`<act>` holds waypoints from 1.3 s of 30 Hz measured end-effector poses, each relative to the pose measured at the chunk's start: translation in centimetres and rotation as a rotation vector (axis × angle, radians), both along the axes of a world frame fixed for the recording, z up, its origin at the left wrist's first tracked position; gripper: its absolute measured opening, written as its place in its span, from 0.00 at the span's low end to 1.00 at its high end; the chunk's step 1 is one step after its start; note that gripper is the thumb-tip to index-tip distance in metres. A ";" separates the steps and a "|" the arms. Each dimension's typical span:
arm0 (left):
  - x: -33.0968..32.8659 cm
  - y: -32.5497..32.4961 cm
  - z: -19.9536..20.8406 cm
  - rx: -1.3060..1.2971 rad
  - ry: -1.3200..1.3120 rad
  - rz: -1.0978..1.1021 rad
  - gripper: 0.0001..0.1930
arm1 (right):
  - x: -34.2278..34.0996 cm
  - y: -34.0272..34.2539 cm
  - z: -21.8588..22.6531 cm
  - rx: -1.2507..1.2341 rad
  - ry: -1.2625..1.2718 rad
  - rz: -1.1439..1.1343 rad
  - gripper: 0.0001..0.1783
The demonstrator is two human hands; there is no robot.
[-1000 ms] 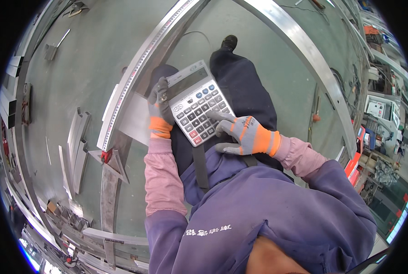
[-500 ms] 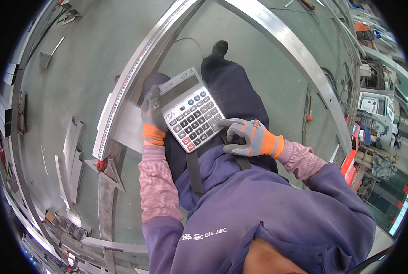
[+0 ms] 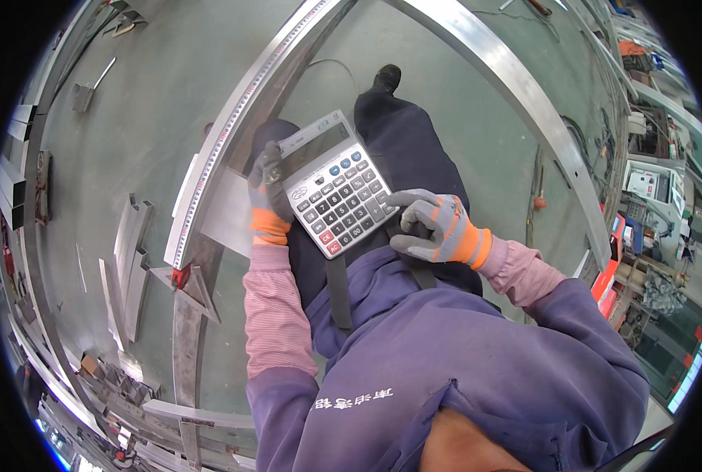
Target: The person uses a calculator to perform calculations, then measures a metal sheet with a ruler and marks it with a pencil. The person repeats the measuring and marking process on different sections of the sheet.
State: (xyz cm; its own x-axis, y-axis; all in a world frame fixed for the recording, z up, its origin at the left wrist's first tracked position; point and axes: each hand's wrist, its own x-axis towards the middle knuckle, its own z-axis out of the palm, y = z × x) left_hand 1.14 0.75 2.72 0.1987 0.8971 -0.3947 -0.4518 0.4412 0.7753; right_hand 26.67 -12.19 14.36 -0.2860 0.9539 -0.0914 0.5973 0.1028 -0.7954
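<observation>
A silver-grey calculator (image 3: 337, 185) lies tilted over my legs, its dark display toward the far side. My left hand (image 3: 269, 187), in a grey glove with an orange cuff, is closed on its left edge, thumb near the display. My right hand (image 3: 439, 226), gloved alike, is beside the calculator's lower right edge. Its index finger stretches to the keys at that edge, while the other fingers are bent and the thumb stands apart. Whether the fingertip presses a key I cannot tell.
A long metal bar with a measuring tape (image 3: 241, 110) along it runs past my left side. Another shiny metal bar (image 3: 516, 90) curves past on the right. Metal profiles (image 3: 133, 267) lie on the green floor at left. Tools and equipment (image 3: 648, 185) crowd the far right.
The view has shifted slightly, so everything sits a little farther right. My right index finger has moved slightly along the calculator's right edge. My left hand keeps its hold.
</observation>
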 end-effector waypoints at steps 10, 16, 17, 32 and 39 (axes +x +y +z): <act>0.2 0.0 0.8 0.043 0.066 -0.020 0.27 | 0.5 0.0 -1.2 0.131 -0.011 0.088 0.23; 0.3 -0.1 1.1 0.086 0.134 -0.021 0.28 | -0.3 0.9 -0.6 0.125 0.022 0.017 0.22; 0.4 -0.1 1.3 0.075 0.149 -0.003 0.28 | 0.1 0.7 -0.8 0.126 -0.008 0.029 0.22; 0.6 -0.3 0.6 0.091 0.146 0.035 0.27 | 0.6 0.1 -0.8 0.117 -0.049 0.130 0.19; 0.2 -0.1 -0.2 0.126 0.226 0.012 0.25 | -0.2 2.1 -0.5 0.063 -0.220 0.139 0.21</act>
